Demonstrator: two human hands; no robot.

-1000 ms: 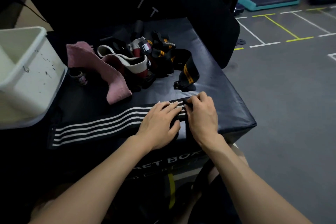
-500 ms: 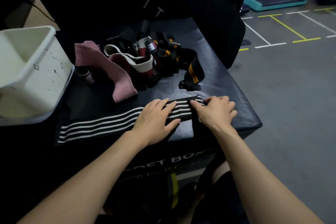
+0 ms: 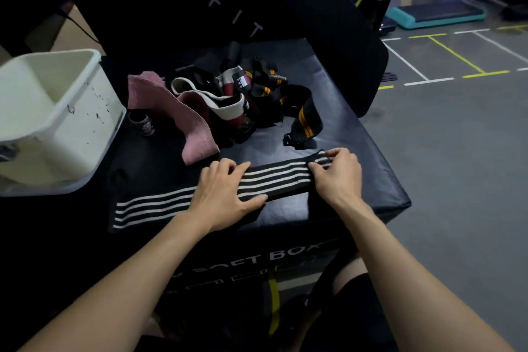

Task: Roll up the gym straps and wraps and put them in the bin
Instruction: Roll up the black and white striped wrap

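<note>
Both hands work one black wrap with white stripes [image 3: 274,177], which lies flat along the near edge of the soft box [image 3: 371,157]. The left hand [image 3: 225,194] presses it with fingers straight and spread; the right hand [image 3: 338,177] pinches its right end with curled fingertips (no roll is formed yet). The pile of other straps [image 3: 251,100] and the pink wrap [image 3: 177,114] remain unrolled behind. The white bin [image 3: 85,111], left of them, shows no contents.

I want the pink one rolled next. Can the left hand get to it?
Probably yes. The left hand presses flat on the striped wrap, and the pink wrap lies just beyond it, with nothing in between.
</note>
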